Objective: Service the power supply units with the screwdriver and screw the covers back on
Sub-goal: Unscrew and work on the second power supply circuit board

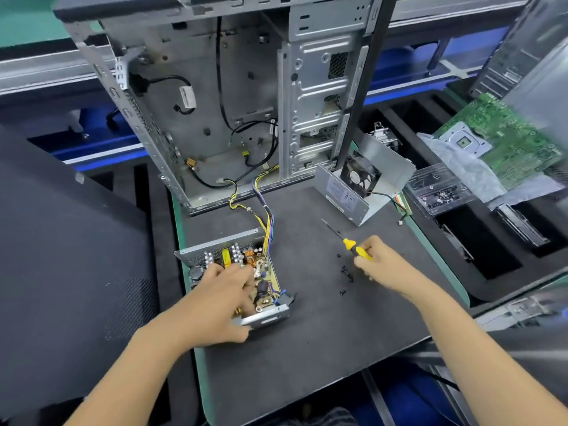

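The power supply [236, 278] sits open at the left of a dark surface [307, 333], its cover off, so its circuit board shows coils, capacitors and silver heat sinks inside a low metal tray. A bundle of yellow, purple and black wires [267, 219] runs from its far end up into an empty computer case [215, 103] standing behind it. The left hand [221, 305] reaches in from below and lies over the near half of the unit, palm down, fingers loosely spread across the board and thumb against the near metal wall. The right hand [381, 262] is off to the right, its fingers curled around the yellow handle of a screwdriver [347, 241], whose dark shaft points up and left, low over the surface. Several small black screws [345, 272] lie loose just left of that hand. The removed cover [362, 186], with a black fan mounted in it, stands farther back on the right.
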`<control>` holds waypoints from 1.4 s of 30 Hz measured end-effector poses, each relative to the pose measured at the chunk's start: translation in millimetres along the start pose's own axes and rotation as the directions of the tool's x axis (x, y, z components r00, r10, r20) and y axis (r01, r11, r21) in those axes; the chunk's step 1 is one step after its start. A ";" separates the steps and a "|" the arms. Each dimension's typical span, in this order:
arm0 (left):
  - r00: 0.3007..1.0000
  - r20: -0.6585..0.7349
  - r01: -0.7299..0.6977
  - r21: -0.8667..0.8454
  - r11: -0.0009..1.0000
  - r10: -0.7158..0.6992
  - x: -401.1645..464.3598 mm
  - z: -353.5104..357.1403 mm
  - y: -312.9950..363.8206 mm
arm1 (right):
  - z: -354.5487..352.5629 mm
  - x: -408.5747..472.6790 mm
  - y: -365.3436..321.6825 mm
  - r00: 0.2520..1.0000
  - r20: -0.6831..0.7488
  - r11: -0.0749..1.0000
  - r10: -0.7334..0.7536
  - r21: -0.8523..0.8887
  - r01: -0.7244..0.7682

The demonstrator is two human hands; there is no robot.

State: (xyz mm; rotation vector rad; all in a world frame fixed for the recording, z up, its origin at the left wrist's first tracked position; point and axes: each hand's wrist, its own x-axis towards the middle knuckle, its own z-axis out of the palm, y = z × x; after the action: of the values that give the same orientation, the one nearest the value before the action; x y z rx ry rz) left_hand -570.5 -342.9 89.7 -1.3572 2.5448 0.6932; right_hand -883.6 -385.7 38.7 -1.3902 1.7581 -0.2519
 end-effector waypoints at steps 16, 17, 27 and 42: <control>0.992 0.011 -0.124 -0.100 0.987 0.125 74.8 -14.4 7.9 | 25.1 14.1 -2.1 0.949 -0.068 0.798 -0.308 -0.562 0.218; 0.982 0.111 -0.147 -0.069 0.987 0.154 77.4 -12.2 9.6 | 26.4 13.1 -2.2 0.949 -0.061 0.791 -0.309 -0.571 0.221; 0.983 0.005 -0.176 -0.208 0.962 0.181 68.4 -11.8 -2.5 | 20.4 -6.6 -23.5 0.971 -0.033 0.929 -0.235 0.286 0.235; 0.938 -0.343 -0.126 -0.478 0.869 -0.053 19.3 16.1 -11.9 | 79.5 -10.8 -38.8 0.961 0.236 0.861 -0.146 0.508 0.006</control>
State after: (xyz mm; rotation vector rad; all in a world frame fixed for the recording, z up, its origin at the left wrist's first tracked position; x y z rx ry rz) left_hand -572.7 -355.2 64.8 -1.7188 2.7840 1.2939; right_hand -799.4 -363.6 19.5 -1.0516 1.2899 -0.5048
